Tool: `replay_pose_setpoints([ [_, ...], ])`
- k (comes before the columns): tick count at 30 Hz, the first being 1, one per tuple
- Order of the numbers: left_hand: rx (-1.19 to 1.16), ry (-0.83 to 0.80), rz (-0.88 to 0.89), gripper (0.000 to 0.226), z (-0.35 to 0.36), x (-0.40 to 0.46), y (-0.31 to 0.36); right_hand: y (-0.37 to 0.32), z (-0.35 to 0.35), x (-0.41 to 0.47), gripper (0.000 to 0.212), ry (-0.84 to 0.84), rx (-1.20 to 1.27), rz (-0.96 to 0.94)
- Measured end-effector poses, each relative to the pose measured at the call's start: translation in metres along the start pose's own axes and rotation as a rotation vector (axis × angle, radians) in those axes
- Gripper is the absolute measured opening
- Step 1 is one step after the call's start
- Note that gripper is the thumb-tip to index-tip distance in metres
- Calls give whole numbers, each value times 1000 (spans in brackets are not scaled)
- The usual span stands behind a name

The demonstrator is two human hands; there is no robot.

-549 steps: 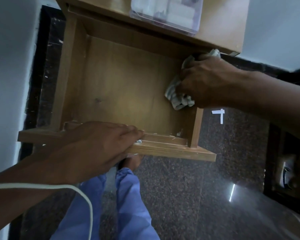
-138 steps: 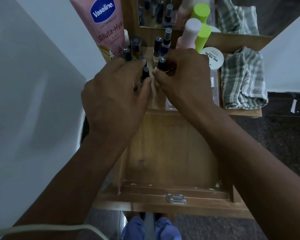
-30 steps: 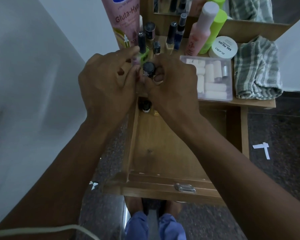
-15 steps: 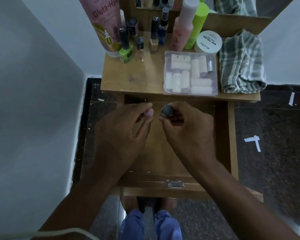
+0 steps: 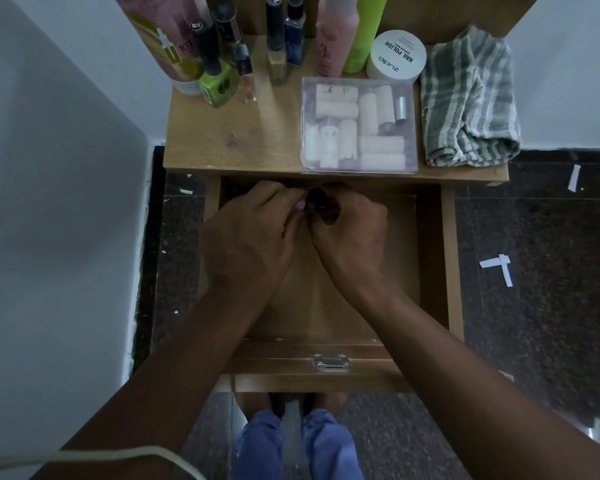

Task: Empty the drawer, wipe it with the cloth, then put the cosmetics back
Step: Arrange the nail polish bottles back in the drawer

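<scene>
From the head camera, you had both hands down inside the open drawer (image 5: 430, 258), close to its back edge under the table top (image 5: 222, 140). Your left hand (image 5: 253, 233) and right hand (image 5: 350, 230) met knuckle to knuckle, fingers curled. Your right hand pinched a dark-capped nail polish bottle (image 5: 315, 201), whose cap showed between the two hands; your left hand's fingers curled round something small with a pale pink tip (image 5: 301, 206), though what exactly it held was hidden.

The rest of the cosmetics stood on the table top. At its back left stood the pink lotion tube (image 5: 160, 39), with the green nail polish bottle (image 5: 218, 83) just in front of it and several dark-capped polish bottles (image 5: 281, 32) beside it. To their right were the pink bottle (image 5: 333, 32), the lime-green bottle (image 5: 366, 29) and the white nail polish jar (image 5: 397, 57). The clear plastic box (image 5: 359, 128) of pale tubes lay at the front edge, and the folded striped cloth (image 5: 470, 102) lay just to its right.

The drawer floor showed bare wood around your wrists, and its metal latch (image 5: 331, 362) sat on the front panel.
</scene>
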State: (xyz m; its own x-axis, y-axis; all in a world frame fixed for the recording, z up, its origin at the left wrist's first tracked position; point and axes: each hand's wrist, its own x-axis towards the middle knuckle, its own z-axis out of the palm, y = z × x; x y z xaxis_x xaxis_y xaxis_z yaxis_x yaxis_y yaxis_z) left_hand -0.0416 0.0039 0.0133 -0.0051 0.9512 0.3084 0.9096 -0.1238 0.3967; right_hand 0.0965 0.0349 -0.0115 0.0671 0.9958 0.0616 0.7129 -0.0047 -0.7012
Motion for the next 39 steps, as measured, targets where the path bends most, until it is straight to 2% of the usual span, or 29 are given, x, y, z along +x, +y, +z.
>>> replay_pose_setpoints([
  [4, 43, -33, -13, 25, 5, 3, -3, 0, 4, 3, 19, 23, -6, -31],
  [12, 85, -38, -25, 22, 5, 8, -2, 5, 15, 9, 20, 29, -37, -49],
  [25, -2, 104, -72, 19, -21, -8, 2, 10, 19, 7, 25, -21, -3, -34],
  [32, -25, 109, -88, 20, -30, -11, -5, 3, 35, 9, 27, -49, 22, -56],
  [39, -82, 95, -56, 20, -32, -10, -10, 4, 4, -16, 11, -60, -30, -102],
])
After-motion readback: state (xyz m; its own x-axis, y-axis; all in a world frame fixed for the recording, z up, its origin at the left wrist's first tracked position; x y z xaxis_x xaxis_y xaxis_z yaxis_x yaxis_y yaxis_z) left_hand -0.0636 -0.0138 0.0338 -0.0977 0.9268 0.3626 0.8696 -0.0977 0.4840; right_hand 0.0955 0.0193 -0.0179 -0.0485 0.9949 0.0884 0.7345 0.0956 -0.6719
